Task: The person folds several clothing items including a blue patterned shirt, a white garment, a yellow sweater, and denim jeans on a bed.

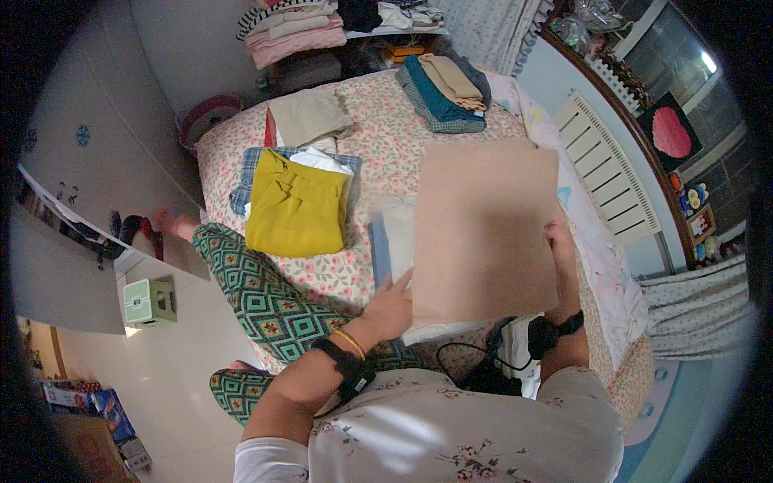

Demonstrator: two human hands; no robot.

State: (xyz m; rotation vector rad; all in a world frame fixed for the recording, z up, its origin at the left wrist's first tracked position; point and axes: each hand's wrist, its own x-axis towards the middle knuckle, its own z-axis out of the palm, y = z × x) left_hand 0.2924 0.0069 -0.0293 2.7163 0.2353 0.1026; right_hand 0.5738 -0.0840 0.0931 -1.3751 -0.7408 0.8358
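Observation:
A flat, light brown rectangular board or sheet is raised in front of me. My right hand grips its right edge, with part of the fingers hidden behind it. My left hand is at its lower left edge, fingers partly spread; whether it grips the edge is unclear. Under and beside the board lie pale folded cloth and blue cloth. To the left, a mustard-yellow folded garment rests on blue plaid cloth and white cloth.
On the floral bedspread are a beige folded garment and a stack of folded clothes. A white radiator stands right of the bed. A green step stool is on the floor at left. A black cable lies near my lap.

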